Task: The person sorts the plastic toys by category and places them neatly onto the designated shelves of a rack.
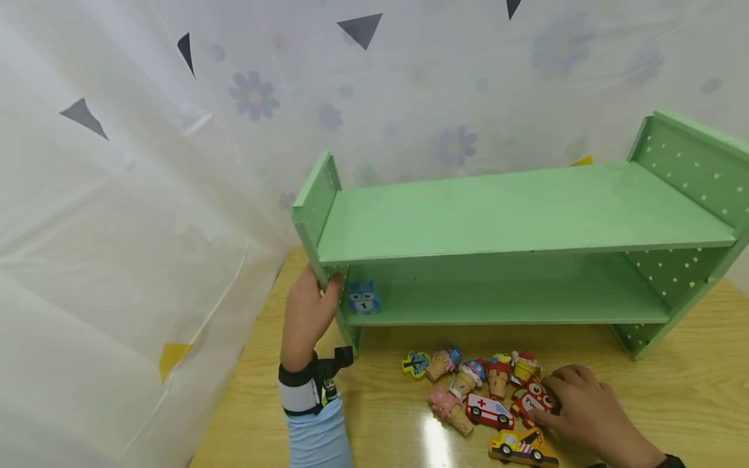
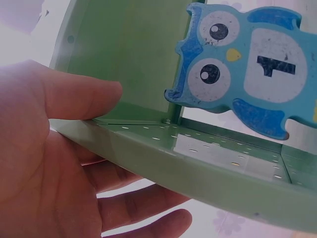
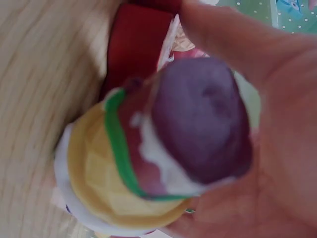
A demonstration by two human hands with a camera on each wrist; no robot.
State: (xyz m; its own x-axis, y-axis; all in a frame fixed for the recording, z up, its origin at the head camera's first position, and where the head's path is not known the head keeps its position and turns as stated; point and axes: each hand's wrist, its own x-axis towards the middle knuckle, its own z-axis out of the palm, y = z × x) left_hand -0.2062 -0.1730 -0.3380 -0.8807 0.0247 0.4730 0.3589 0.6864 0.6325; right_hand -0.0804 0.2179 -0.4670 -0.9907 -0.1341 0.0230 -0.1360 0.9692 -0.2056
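Note:
My left hand (image 1: pixel 310 312) grips the left side panel of a green two-tier shelf (image 1: pixel 526 214). In the left wrist view its thumb (image 2: pixel 84 96) lies inside the panel and the other fingers lie outside. A blue owl toy with a 1 (image 1: pixel 364 298) stands on the lower tier beside that panel. On the table, my right hand (image 1: pixel 591 406) pinches a red owl toy (image 1: pixel 531 402) between thumb and fingers. The right wrist view shows a purple-topped ice cream toy (image 3: pixel 198 124) close to the palm, in front of a red piece (image 3: pixel 136 44).
Left of the right hand, several ice cream toys (image 1: pixel 467 380) lie clustered with a red-and-white ambulance (image 1: pixel 490 411). A yellow crane truck (image 1: pixel 523 448) lies nearer, and a small yellow-edged tree piece (image 1: pixel 416 364) sits farther left. A patterned sheet (image 1: pixel 409 97) hangs behind the shelf.

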